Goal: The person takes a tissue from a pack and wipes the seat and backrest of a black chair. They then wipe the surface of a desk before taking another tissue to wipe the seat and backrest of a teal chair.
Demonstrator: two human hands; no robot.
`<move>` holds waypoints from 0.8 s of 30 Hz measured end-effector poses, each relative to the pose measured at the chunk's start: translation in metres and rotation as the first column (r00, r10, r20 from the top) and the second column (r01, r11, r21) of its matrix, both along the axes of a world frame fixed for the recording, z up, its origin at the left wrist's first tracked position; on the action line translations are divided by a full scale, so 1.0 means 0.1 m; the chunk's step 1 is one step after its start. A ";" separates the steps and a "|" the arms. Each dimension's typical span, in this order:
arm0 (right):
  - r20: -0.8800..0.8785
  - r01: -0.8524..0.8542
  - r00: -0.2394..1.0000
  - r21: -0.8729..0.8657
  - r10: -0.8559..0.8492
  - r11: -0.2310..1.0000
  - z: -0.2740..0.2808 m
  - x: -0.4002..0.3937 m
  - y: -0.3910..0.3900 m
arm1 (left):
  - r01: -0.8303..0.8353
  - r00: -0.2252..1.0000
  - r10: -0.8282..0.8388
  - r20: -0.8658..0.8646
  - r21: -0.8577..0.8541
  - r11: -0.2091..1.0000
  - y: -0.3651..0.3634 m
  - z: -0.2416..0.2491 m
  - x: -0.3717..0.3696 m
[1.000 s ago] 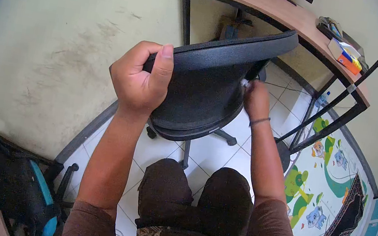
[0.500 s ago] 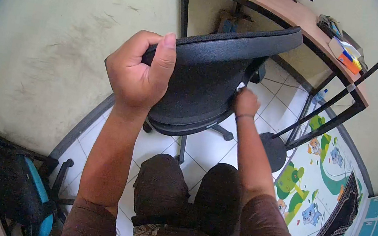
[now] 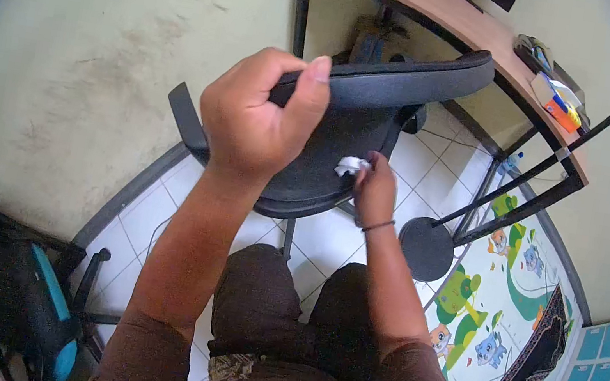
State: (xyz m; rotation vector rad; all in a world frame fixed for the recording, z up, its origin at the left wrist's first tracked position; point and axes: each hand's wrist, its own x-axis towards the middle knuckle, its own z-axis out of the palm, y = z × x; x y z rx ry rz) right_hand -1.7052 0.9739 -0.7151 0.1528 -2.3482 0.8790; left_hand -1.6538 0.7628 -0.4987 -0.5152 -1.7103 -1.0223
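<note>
A black office chair point(image 3: 407, 87) stands in front of me, the back of its backrest turned towards me. My left hand point(image 3: 262, 109) is closed round the backrest's top left edge, thumb on top. Lower down, my right hand point(image 3: 376, 193) pinches a crumpled white tissue point(image 3: 352, 167) against or just in front of the backrest's rear panel; whether it touches cannot be told. A dark band circles my right wrist. One armrest point(image 3: 188, 119) sticks out on the left, behind my left forearm.
A wooden desk point(image 3: 428, 0) with a black metal frame stands behind the chair, bearing a tissue box point(image 3: 559, 102). A second chair point(image 3: 6, 288) is at lower left. On the right are a round black stand base point(image 3: 425, 249), a cartoon mat point(image 3: 470, 302) and teal drawers point(image 3: 602, 369).
My left hand and the chair's top have shifted right, and an armrest now shows on the left. My right hand has moved left and down with the tissue, which shows more.
</note>
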 end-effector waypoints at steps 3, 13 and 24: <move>0.178 0.103 0.973 0.238 -0.148 0.966 -0.16 -0.06 0.01 | -0.007 1.000 0.007 -0.008 0.041 0.999 0.10 0.04 0.01; 0.175 -0.479 0.866 0.025 0.468 0.877 -0.02 0.62 -1.20 | -0.034 0.999 0.033 -0.039 -0.031 0.999 0.17 0.05 0.04; 0.367 0.043 0.919 0.267 -0.142 0.963 -0.07 0.40 -1.12 | -0.085 0.996 0.086 -0.021 0.024 0.996 0.24 0.01 0.01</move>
